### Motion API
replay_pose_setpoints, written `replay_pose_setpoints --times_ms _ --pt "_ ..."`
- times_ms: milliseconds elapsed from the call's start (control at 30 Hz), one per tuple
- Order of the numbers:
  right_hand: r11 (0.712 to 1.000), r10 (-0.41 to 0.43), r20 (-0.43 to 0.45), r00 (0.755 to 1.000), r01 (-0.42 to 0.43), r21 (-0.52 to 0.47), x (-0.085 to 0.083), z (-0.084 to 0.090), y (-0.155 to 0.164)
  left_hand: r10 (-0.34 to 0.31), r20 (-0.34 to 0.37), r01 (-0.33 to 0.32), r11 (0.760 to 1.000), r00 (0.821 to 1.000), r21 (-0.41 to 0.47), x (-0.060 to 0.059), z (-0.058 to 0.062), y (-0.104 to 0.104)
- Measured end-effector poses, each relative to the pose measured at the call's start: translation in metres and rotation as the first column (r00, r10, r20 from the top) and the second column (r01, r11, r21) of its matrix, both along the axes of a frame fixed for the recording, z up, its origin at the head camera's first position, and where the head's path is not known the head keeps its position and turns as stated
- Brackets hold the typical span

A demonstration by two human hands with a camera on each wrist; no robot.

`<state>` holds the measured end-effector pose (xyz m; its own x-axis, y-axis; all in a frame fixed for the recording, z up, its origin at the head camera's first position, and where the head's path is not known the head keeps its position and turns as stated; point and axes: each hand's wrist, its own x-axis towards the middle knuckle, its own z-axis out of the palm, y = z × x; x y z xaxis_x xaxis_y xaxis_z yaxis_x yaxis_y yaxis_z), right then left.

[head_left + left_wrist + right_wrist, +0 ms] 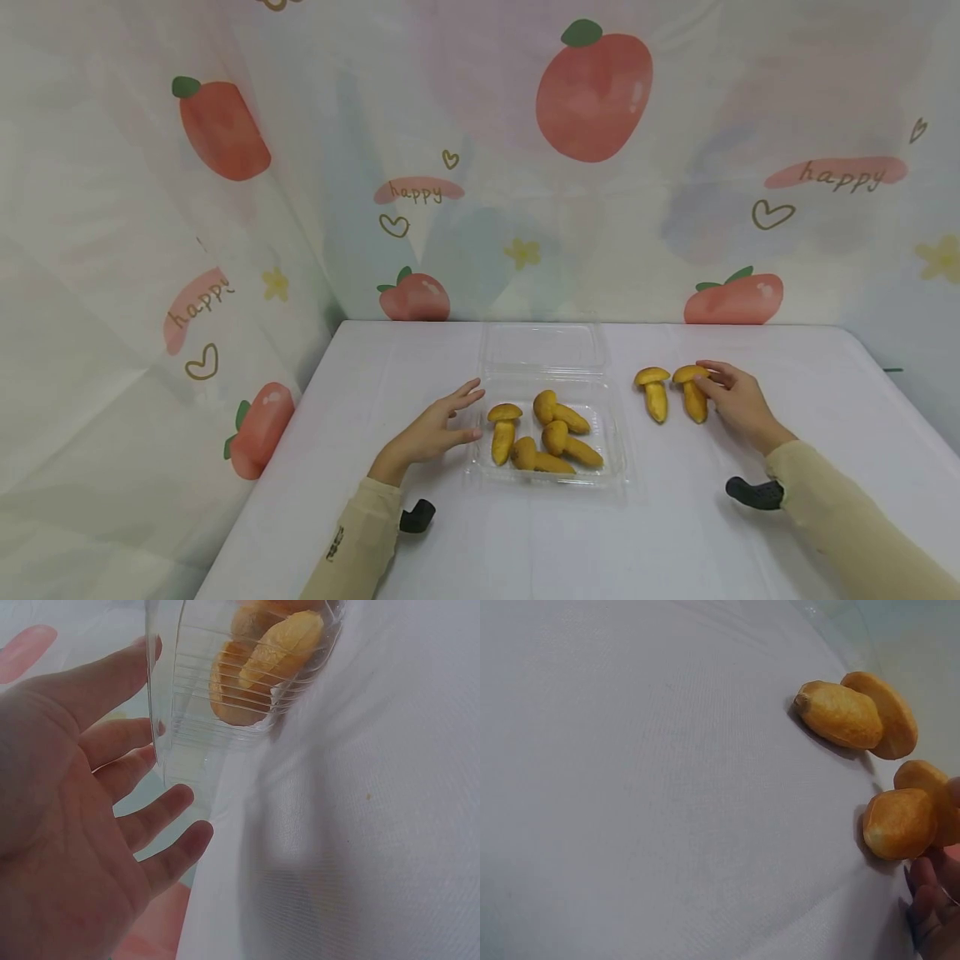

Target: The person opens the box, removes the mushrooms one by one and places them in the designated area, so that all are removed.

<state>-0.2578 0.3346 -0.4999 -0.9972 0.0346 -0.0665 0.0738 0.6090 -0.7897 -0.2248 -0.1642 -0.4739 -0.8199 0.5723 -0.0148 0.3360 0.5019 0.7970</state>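
Observation:
A clear plastic clamshell box (pixel 611 479) lies open, holding several yellow-brown mushrooms (pixel 502 442). Beside its left wall is my left hand (pixel 431 425), fingers spread and thumb apart; in the left wrist view the fingertips (pixel 196 834) reach along the outside of the box. To the right of the box, two more mushrooms lie on the white table. My right hand (pixel 738 404) pinches the cap of the nearer one, the right-hand mushroom (pixel 694 405), with thumb and fingers. The other mushroom (pixel 656 398) lies just left of it, untouched.
The box's transparent lid (pixel 543 348) is folded back toward the table's far edge. A printed cloth (pixel 480 108) with fruit pictures hangs behind and to the left. Black curved pieces (pixel 753 493) stick out by both sleeves. White cloth covers the table (pixel 525 542).

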Motion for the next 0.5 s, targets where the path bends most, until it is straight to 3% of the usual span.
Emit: replay_pose_setpoints --times_ms 500 --pt "1.000 0.008 -0.005 1.000 -0.008 0.020 -0.0021 -0.0042 -0.0007 -0.006 -0.014 0.006 1.000 1.000 0.004 -0.0003 -0.0015 -0.0004"
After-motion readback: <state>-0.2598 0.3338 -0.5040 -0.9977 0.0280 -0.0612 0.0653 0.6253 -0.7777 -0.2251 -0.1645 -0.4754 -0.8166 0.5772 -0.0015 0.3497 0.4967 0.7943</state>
